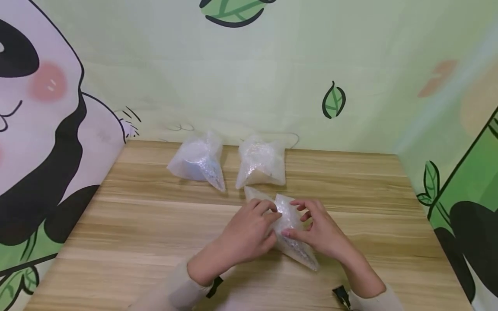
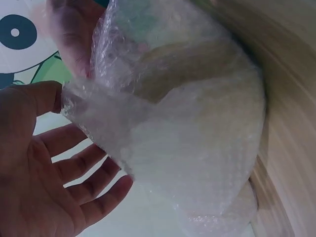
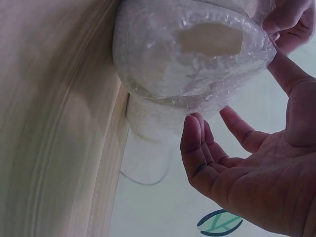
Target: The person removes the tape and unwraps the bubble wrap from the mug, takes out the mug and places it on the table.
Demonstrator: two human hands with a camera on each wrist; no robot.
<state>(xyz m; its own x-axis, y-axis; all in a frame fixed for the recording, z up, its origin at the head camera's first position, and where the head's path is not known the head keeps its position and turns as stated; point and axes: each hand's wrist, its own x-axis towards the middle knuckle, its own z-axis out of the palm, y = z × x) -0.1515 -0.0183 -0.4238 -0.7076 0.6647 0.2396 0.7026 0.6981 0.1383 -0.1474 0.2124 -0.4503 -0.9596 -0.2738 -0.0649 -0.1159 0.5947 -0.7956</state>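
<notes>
A translucent bubble-wrap bag (image 1: 288, 211) lies slantwise on the table between both hands. My left hand (image 1: 250, 231) pinches the bag's loose edge near the thumb; its other fingers are spread along the flap (image 2: 103, 116). On the right side of the bag is my right hand (image 1: 317, 229), its thumb touching the wrap near the same corner and its fingers (image 3: 192, 143) bent loosely, apart from the thumb. Through the wrap in the left wrist view a tan patch (image 2: 182, 69) shows; what is inside is blurred by the plastic.
Two more puffy bubble-wrap bags stand at the table's back edge: a left one (image 1: 198, 160) with something bluish inside, and a right one (image 1: 260, 162). Behind the wooden table (image 1: 136, 224) hangs a printed backdrop (image 1: 272, 86) with leaves and a panda.
</notes>
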